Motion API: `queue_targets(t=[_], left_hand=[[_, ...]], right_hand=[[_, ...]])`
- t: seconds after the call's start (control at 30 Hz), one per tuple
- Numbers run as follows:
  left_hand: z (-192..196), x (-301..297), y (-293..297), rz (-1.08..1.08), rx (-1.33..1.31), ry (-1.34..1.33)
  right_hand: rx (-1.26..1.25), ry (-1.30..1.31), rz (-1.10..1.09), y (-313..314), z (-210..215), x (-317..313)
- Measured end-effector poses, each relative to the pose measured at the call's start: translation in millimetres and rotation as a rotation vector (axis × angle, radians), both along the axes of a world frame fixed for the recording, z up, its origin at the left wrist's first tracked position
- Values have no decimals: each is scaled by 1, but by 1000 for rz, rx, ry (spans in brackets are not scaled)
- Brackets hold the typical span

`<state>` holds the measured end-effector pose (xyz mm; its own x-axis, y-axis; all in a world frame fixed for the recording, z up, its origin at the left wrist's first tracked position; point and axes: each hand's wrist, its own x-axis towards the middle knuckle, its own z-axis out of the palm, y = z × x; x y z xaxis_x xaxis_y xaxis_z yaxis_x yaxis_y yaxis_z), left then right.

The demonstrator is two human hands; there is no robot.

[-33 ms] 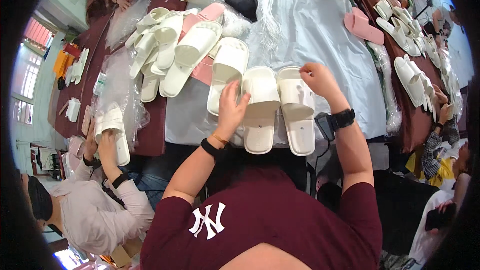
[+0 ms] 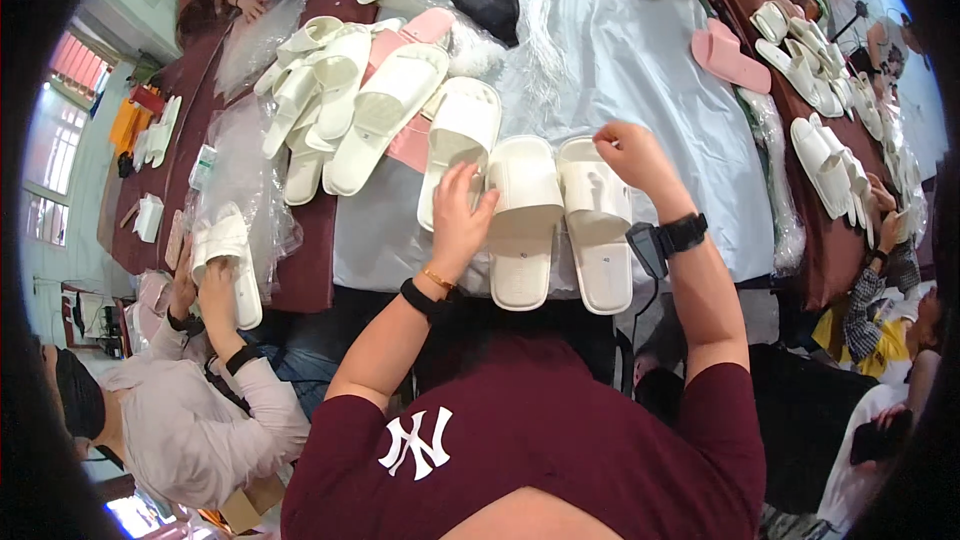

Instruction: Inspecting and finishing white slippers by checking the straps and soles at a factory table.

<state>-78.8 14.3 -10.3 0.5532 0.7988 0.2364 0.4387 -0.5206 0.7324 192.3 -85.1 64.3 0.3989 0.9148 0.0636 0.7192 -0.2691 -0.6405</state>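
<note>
My left hand [image 2: 460, 215]: open, fingers spread flat against the left edge of a white slipper [image 2: 523, 220], touching it.
My right hand [image 2: 628, 155]: loosely curled on the top end of the second white slipper [image 2: 597, 220]; I cannot tell whether it truly grips.
The pair: side by side, touching, on the pale grey tabletop [image 2: 620, 50] just in front of me.
Third white slipper [image 2: 455, 145]: just left of my left hand.
Slipper pile [image 2: 350, 90]: white and pink, farther left.
Pink pair [image 2: 728, 55]: well apart, far right.
Co-worker [image 2: 215, 285]: at my left, holding a bagged white pair.
</note>
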Motion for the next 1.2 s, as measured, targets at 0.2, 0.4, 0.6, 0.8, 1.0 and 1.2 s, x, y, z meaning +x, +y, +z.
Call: queue_targets(t=[0.2, 0.4, 0.6, 0.8, 1.0, 1.2], left_hand=[[3, -28, 19, 154, 229, 218], [-1, -32, -1, 155, 196, 294], [-8, -39, -2, 120, 142, 375], [-9, -37, 1, 95, 120, 437], [-7, -36, 2, 91, 141, 450], [-11, -38, 0, 89, 96, 440]], right_hand=[[43, -45, 117, 104, -11, -22], [330, -95, 37, 213, -41, -32], [231, -191, -164, 283, -59, -44], [-195, -183, -296, 312, -56, -59], [-241, -165, -358, 327, -51, -48], [84, -94, -268, 315, 11, -20]])
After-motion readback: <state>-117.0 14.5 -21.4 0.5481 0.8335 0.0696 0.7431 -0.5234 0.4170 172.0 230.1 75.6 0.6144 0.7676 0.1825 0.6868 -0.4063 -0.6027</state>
